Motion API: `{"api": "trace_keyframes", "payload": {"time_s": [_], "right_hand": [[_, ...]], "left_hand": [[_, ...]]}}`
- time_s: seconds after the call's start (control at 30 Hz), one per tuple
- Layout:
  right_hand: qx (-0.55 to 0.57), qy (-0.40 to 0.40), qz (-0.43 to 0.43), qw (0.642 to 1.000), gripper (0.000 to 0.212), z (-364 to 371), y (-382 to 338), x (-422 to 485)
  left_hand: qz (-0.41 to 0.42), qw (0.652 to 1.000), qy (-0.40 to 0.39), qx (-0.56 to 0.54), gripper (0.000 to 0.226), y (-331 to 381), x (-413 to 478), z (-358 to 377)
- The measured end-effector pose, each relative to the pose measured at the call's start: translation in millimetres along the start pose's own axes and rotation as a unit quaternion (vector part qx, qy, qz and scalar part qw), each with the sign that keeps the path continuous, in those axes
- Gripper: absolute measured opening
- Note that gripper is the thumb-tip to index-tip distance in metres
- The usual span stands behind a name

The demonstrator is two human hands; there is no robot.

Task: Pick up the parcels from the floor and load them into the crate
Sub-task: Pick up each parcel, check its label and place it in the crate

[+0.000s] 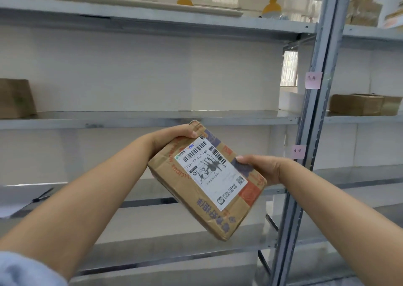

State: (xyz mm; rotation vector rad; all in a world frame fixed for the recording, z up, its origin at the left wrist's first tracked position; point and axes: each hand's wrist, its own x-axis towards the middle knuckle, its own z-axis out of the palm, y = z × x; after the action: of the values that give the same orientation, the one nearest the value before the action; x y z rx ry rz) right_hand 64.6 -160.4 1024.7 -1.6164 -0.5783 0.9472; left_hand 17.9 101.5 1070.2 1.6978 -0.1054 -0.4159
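I hold a brown cardboard parcel [207, 181] with a white shipping label and blue and red print, tilted in the air in front of a metal shelf rack. My left hand [174, 139] grips its upper left corner, thumb on top. My right hand [261, 168] grips its right edge, thumb on the top face. No crate and no floor are in view.
Grey metal shelves [141, 120] fill the view, with an upright post [314, 115] on the right carrying pink notes [313, 80]. A brown box [15, 98] stands at the far left, and cardboard boxes [366, 104] lie on the right-hand rack.
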Motion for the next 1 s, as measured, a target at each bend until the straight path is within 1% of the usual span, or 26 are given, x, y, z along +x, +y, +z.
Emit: {"api": "trace_keyframes", "payload": {"time_s": [0.07, 0.1, 0.17, 0.2, 0.23, 0.27, 0.33, 0.37, 0.43, 0.5, 0.6, 0.67, 0.73, 0.8, 0.83, 0.93, 1.0], "right_hand": [[-0.001, -0.01, -0.017, 1.0, 0.087, 5, -1, 12], [0.01, -0.011, -0.029, 0.999, 0.086, 8, -1, 18], [0.032, -0.011, -0.054, 0.998, 0.084, 13, 3, 35], [0.046, -0.013, -0.069, 0.996, 0.081, 16, 5, 46], [0.062, -0.017, -0.086, 0.994, 0.077, 20, 8, 57], [0.081, -0.02, -0.103, 0.991, 0.075, 26, 10, 70], [0.108, -0.019, -0.118, 0.987, 0.081, 45, 11, 93], [0.116, -0.017, -0.122, 0.985, 0.085, 58, 11, 105], [0.12, -0.017, -0.129, 0.984, 0.089, 86, 10, 126], [0.12, -0.014, -0.134, 0.984, 0.091, 114, 8, 145], [0.129, -0.023, -0.144, 0.981, 0.088, 154, 4, 167], [0.129, -0.034, -0.148, 0.98, 0.089, 177, 1, 181], [0.111, -0.033, -0.141, 0.983, 0.095, 200, 0, 198], [0.101, -0.025, -0.118, 0.988, 0.105, 225, 0, 216], [0.099, -0.024, -0.109, 0.989, 0.107, 238, 1, 225], [0.096, -0.027, -0.106, 0.989, 0.087, 283, 1, 250], [0.102, -0.02, -0.104, 0.989, 0.081, 314, -1, 269]], "left_hand": [[0.007, 1.0, 0.025, -0.012, 0.03, -3, -13, -4], [0.031, 0.998, 0.051, -0.028, 0.035, -6, -18, -9], [0.104, 0.98, 0.138, -0.095, 0.048, -15, -28, -29], [0.13, 0.966, 0.183, -0.131, 0.054, -22, -35, -41], [0.142, 0.952, 0.228, -0.144, 0.059, -31, -44, -50], [0.142, 0.943, 0.268, -0.136, 0.064, -42, -55, -58], [0.122, 0.933, 0.318, -0.116, 0.072, -65, -73, -65], [0.111, 0.931, 0.326, -0.122, 0.075, -77, -81, -65], [0.097, 0.934, 0.309, -0.15, 0.076, -95, -93, -62], [0.106, 0.937, 0.29, -0.165, 0.066, -105, -104, -60], [0.132, 0.916, 0.338, -0.169, 0.052, -109, -130, -65], [0.137, 0.908, 0.35, -0.187, 0.05, -116, -149, -79], [0.138, 0.9, 0.367, -0.191, 0.05, -126, -169, -98], [0.133, 0.895, 0.38, -0.191, 0.048, -139, -188, -119], [0.129, 0.893, 0.388, -0.189, 0.047, -146, -199, -130], [0.119, 0.891, 0.397, -0.184, 0.047, -162, -233, -164], [0.106, 0.893, 0.398, -0.181, 0.05, -171, -255, -190]]}}
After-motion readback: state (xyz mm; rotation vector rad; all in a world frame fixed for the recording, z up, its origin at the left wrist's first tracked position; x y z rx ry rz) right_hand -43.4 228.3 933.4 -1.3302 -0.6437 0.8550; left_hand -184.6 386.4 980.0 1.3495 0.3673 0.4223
